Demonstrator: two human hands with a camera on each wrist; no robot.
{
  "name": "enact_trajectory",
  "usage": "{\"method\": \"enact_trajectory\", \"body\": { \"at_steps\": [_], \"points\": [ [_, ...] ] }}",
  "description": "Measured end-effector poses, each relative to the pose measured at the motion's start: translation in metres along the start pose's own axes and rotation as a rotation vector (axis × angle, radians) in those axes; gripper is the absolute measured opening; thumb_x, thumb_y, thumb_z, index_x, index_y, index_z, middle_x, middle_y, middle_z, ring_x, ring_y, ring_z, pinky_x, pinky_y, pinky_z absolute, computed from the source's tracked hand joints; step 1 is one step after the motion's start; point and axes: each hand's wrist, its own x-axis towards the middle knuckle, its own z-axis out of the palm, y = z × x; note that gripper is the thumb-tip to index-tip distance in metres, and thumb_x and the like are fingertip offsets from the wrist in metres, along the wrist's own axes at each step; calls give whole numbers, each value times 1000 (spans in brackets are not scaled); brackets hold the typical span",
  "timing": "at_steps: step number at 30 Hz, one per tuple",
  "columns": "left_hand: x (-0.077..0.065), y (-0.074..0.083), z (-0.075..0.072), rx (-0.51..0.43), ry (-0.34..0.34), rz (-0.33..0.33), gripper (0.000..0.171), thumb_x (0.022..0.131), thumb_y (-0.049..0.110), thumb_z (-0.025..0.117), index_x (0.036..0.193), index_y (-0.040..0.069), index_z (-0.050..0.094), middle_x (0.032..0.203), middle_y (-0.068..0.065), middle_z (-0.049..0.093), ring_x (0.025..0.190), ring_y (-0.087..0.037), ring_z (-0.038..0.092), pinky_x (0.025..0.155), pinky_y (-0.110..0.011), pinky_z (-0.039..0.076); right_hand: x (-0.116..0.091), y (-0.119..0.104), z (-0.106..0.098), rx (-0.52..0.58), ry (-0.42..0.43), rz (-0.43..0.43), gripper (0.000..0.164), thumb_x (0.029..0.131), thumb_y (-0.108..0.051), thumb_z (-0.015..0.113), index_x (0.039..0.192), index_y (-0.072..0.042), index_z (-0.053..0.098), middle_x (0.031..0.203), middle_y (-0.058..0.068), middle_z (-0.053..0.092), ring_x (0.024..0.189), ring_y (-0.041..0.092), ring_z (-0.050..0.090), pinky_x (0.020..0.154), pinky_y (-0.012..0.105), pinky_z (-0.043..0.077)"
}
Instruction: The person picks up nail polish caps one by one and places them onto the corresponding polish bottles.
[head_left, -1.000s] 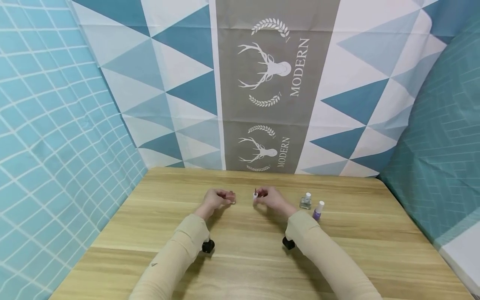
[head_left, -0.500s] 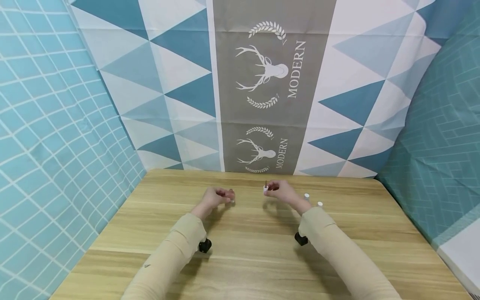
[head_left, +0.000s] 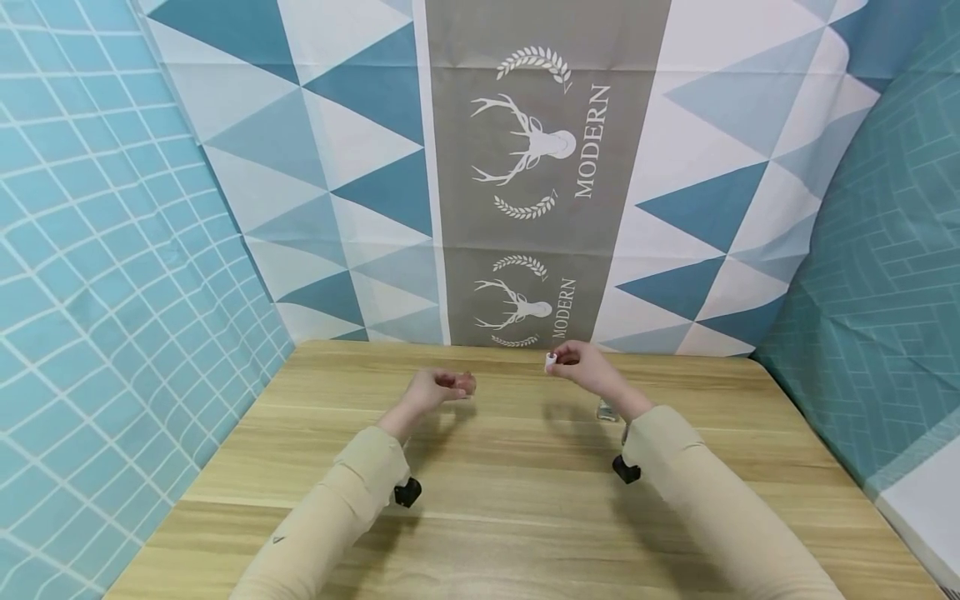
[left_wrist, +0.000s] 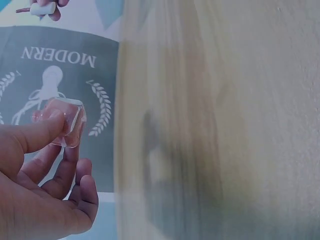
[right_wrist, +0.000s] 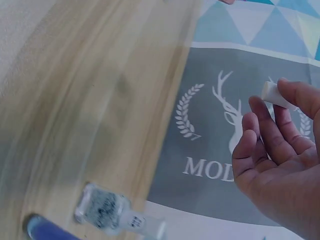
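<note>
My left hand (head_left: pixel 431 390) pinches a small clear-glass nail polish bottle (left_wrist: pixel 75 125), pinkish-red inside, between thumb and fingers. It is held up over the table, its uncapped neck showing beside the thumb in the left wrist view. Farther right, my right hand (head_left: pixel 591 369) pinches the white brush cap (right_wrist: pixel 273 94) of a nail polish. The cap's reddish-brown brush end sticks out in the left wrist view. A gap separates the two hands. Below the right hand stands a clear nail polish bottle with dark specks (right_wrist: pixel 102 207), white-capped. Next to it is a purple bottle (right_wrist: pixel 50 230), mostly hidden by the right arm in the head view.
The wooden table (head_left: pixel 480 500) ends at a patterned cloth backdrop (head_left: pixel 517 192) close behind both hands. Blue grid cloth (head_left: pixel 112 250) hangs on the left and teal cloth (head_left: pixel 885 275) on the right. A black wrist camera (head_left: pixel 407 492) sits under the left cuff.
My right hand has moved right and away with the brush cap, lifting it higher, so its arm now covers the purple bottle. The left hand has risen slightly, tilting the bottle.
</note>
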Motion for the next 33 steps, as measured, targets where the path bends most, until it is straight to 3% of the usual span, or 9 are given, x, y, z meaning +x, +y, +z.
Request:
{"method": "enact_trajectory", "body": {
  "at_steps": [5,13,20,26,33],
  "points": [
    [-5,8,-2,25,15,8,31,81,9,72,109,-3,64,106,-15,63,101,-26,57,91,-38,47,-5,-8,-13,-8,21,5,31,87,-17,68,108,4,58,103,18,66,96,26,62,79,33,51],
    [-12,21,-4,34,23,69,30,84,12,71,110,-1,65,100,-11,63,93,-22,57,81,-32,49,-17,-27,-41,-53,74,-25,31,88,-20,66,109,2,59,104,18,65,97,28,61,80,36,50],
    [-20,32,-5,39,38,126,32,84,14,71,113,1,64,102,-11,65,94,-21,59,81,-32,50,-27,-33,-64,-73,122,-27,31,89,-25,65,110,-2,59,105,16,64,98,27,59,80,36,48],
    [-32,45,-2,7,41,145,33,85,18,71,114,4,65,104,-9,66,94,-19,59,80,-30,50,-41,-40,-79,-109,156,-22,34,90,-29,64,113,-5,57,107,14,62,100,27,57,79,35,47],
    [-49,62,1,-21,48,214,31,82,19,73,110,6,68,96,-6,67,88,-16,58,72,-26,48,-59,-51,-88,-111,211,-63,40,88,-39,64,113,-7,58,107,11,63,98,24,57,76,32,47]
  ]
}}
